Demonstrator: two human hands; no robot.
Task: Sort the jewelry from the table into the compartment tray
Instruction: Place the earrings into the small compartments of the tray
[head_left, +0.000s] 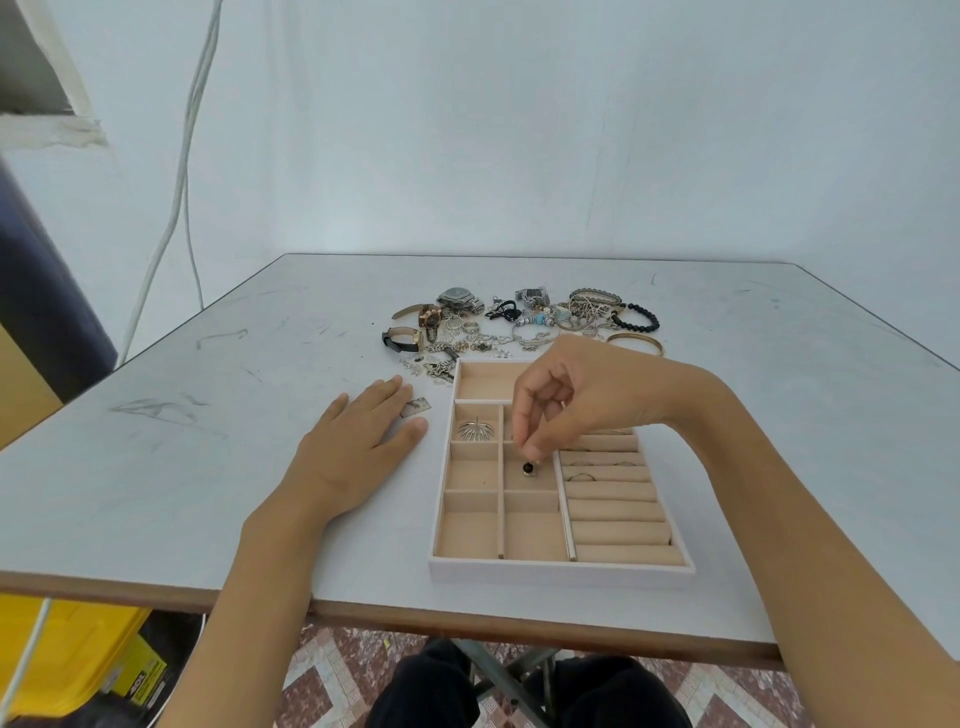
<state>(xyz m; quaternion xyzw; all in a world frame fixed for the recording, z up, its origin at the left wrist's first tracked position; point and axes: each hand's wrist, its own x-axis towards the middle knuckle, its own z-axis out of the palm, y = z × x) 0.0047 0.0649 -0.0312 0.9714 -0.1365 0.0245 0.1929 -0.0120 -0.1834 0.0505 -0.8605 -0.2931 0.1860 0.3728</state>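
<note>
Right hand: held over the middle of the compartment tray. Thumb and forefinger are closed together on the top of a small dark-stone piece; the other fingers are curled clear.
Dark-stone piece: low inside the middle square cell of the tray's second column. Whether it rests on the lining cannot be confirmed. Judged to be a set-down, gripped from above so the cell walls do not foul the fingers.
Left hand: flat on the worktop just left of the tray, fingers straight, holding nothing. Judged to be resting as a brace.
Rectangular pendant: on the worktop just beside the left fingertips. Contact is not evident. Judged a likely next item.
Tray contents: a silver fan-shaped piece sits alone in the cell diagonally beyond, to the left. Rings are seated between the rolls on the right, so like is kept with like.
Jewelry pile: on the worktop just beyond the tray's far edge. It includes watches, a black bead bracelet and a gold bangle.
Progress: judged early, as most pieces remain unsorted.
Concern: the chains in the pile look entangled and may lift together.
</note>
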